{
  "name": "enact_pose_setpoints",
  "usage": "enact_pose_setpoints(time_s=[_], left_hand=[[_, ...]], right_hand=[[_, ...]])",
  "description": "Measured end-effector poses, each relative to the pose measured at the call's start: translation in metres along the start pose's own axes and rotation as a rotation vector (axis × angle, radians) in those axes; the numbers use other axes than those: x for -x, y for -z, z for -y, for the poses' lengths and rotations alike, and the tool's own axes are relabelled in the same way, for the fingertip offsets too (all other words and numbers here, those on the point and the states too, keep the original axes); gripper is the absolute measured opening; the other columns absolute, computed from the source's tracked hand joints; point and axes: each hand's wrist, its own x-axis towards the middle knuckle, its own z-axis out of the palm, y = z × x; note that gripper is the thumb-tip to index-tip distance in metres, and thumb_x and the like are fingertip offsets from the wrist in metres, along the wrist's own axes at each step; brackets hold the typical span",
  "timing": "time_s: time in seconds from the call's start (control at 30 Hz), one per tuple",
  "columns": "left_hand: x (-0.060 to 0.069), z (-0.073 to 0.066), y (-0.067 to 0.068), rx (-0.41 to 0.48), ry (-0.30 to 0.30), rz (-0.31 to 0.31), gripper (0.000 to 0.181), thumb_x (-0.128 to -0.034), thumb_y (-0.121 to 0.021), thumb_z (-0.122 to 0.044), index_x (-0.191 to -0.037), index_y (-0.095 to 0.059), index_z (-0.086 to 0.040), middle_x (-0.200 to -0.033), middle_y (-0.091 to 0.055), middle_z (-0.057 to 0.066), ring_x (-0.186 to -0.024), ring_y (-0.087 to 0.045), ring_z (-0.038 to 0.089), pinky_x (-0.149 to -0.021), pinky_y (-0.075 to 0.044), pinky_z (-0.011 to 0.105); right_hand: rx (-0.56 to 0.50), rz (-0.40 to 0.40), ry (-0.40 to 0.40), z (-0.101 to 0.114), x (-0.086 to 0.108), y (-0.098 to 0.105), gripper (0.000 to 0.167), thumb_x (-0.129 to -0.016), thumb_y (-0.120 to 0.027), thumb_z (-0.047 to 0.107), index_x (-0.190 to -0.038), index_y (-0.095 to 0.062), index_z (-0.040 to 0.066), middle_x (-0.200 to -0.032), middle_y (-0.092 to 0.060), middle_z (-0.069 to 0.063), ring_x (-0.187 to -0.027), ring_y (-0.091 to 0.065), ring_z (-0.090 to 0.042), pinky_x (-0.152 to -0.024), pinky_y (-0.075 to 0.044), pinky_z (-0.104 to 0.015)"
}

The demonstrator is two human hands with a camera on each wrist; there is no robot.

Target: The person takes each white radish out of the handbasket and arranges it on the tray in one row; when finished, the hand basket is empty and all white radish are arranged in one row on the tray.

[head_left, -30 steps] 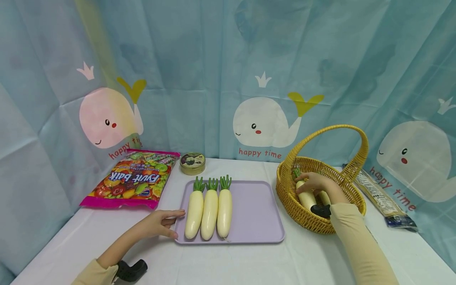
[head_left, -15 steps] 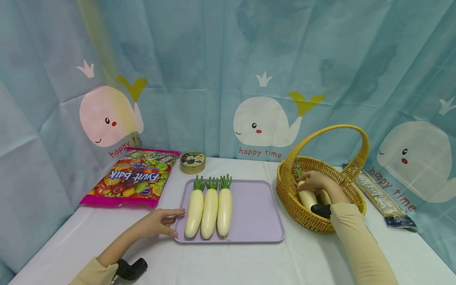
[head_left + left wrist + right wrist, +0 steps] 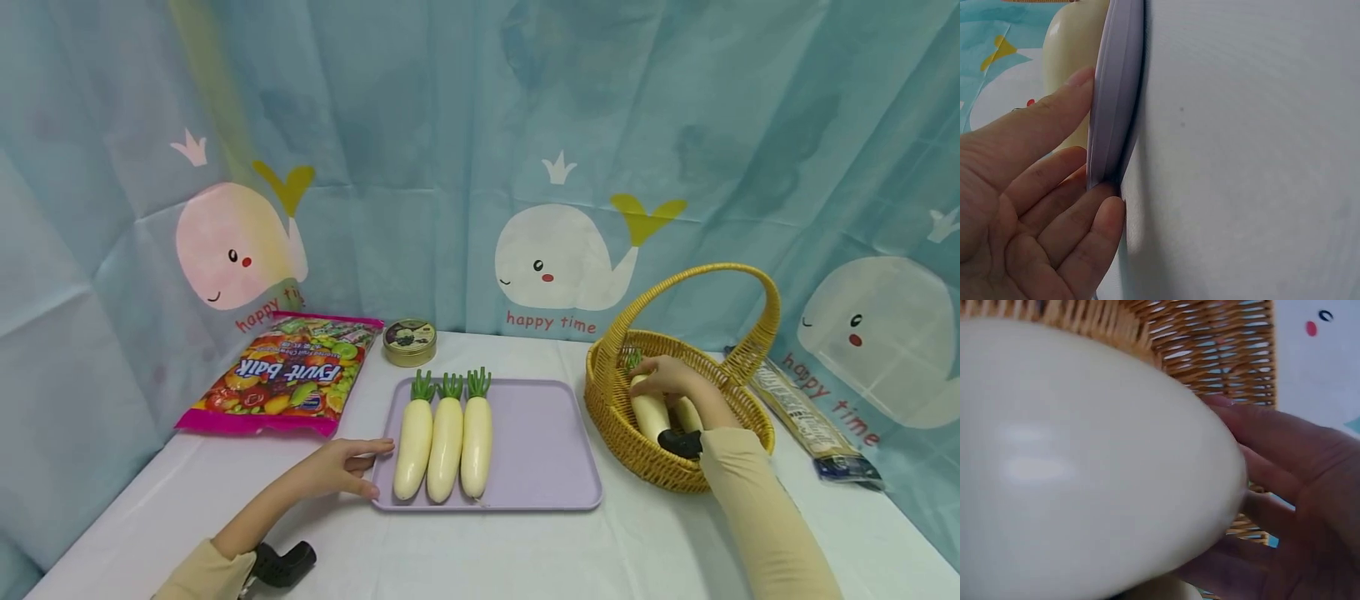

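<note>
The right hand [image 3: 675, 383] holds a white radish [image 3: 649, 412] inside the yellow wicker basket [image 3: 637, 464], its thumb and fingers bent round the leafy end. The left hand [image 3: 341, 468] is loose and grips nothing; it just touches the left edge of the purple tray [image 3: 536, 442]. On that tray, three white radishes [image 3: 445, 450] lie in a row, green tops to the back.

The radish in the hand looks smooth and shiny, so a weak squeeze could let it slip. It is held near one end, so the fat end might swing down and bump something. Another radish [image 3: 686, 414] lies right beside it and could get dragged along. The tall basket handle [image 3: 712, 267] is near too; a careless lift might hit it and tip the basket. If the left hand pushes hard, the tray could slide, and the round radishes might roll into the bare part.
</note>
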Motion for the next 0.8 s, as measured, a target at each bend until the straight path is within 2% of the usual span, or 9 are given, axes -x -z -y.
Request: enact_pose_setpoints(time_s=[0.13, 0.3, 0.4, 0.47, 0.53, 0.8], left_hand=[[0.000, 0.001, 0.000, -0.011, 0.000, -0.001, 0.069, -0.0715, -0.074, -0.015, -0.125, -0.041, 0.015, -0.129, -0.036, 0.033, -0.113, -0.039, 0.046, -0.088, -0.043, 0.037], [-0.003, 0.004, 0.002, -0.014, -0.005, 0.002, 0.070, -0.0714, -0.075, -0.017, -0.125, -0.042, 0.014, -0.129, -0.036, 0.032, -0.114, -0.038, 0.045, -0.088, -0.043, 0.034], [-0.002, 0.005, 0.001, -0.015, 0.000, -0.007, 0.071, -0.0709, -0.075, -0.018, -0.125, -0.042, 0.014, -0.129, -0.036, 0.032, -0.114, -0.038, 0.045, -0.088, -0.044, 0.034], [-0.002, 0.005, 0.001, -0.020, -0.003, -0.013, 0.071, -0.0707, -0.075, -0.018, -0.125, -0.042, 0.014, -0.129, -0.036, 0.032, -0.114, -0.038, 0.045, -0.088, -0.043, 0.034], [-0.003, 0.004, 0.001, -0.026, -0.010, -0.015, 0.071, -0.0707, -0.075, -0.018, -0.125, -0.042, 0.013, -0.129, -0.036, 0.032, -0.114, -0.038, 0.045, -0.088, -0.043, 0.035], [-0.002, 0.002, 0.000, -0.021, -0.014, -0.009, 0.070, -0.0709, -0.075, -0.017, -0.125, -0.042, 0.014, -0.129, -0.037, 0.031, -0.114, -0.038, 0.045, -0.089, -0.043, 0.036]], right_hand=[[-0.017, -0.016, 0.024, -0.001, 0.001, 0.007, 0.058, -0.079, -0.068, 0.024, -0.123, -0.048, -0.007, -0.139, -0.018, -0.031, -0.075, -0.057, -0.026, -0.057, -0.052, -0.036], [-0.080, -0.024, 0.066, -0.002, 0.003, 0.018, 0.065, -0.077, -0.069, 0.035, -0.124, -0.048, -0.003, -0.131, -0.024, -0.035, -0.086, -0.056, -0.036, -0.061, -0.054, -0.040], [-0.121, -0.039, 0.073, 0.001, 0.003, 0.023, 0.066, -0.079, -0.067, 0.036, -0.128, -0.044, -0.003, -0.136, -0.016, -0.034, -0.097, -0.049, -0.044, -0.064, -0.053, -0.042], [-0.153, -0.050, 0.056, 0.005, 0.003, 0.026, 0.068, -0.082, -0.065, 0.033, -0.131, -0.038, -0.006, -0.141, -0.002, -0.031, -0.106, -0.041, -0.049, -0.068, -0.053, -0.043], [-0.168, -0.054, 0.052, 0.008, 0.004, 0.027, 0.067, -0.085, -0.061, 0.030, -0.133, -0.033, -0.007, -0.141, 0.004, -0.031, -0.109, -0.038, -0.051, -0.070, -0.052, -0.044], [-0.189, -0.051, 0.053, 0.004, 0.005, 0.024, 0.061, -0.088, -0.058, 0.025, -0.134, -0.032, -0.007, -0.142, 0.009, -0.029, -0.111, -0.035, -0.052, -0.068, -0.053, -0.042]])
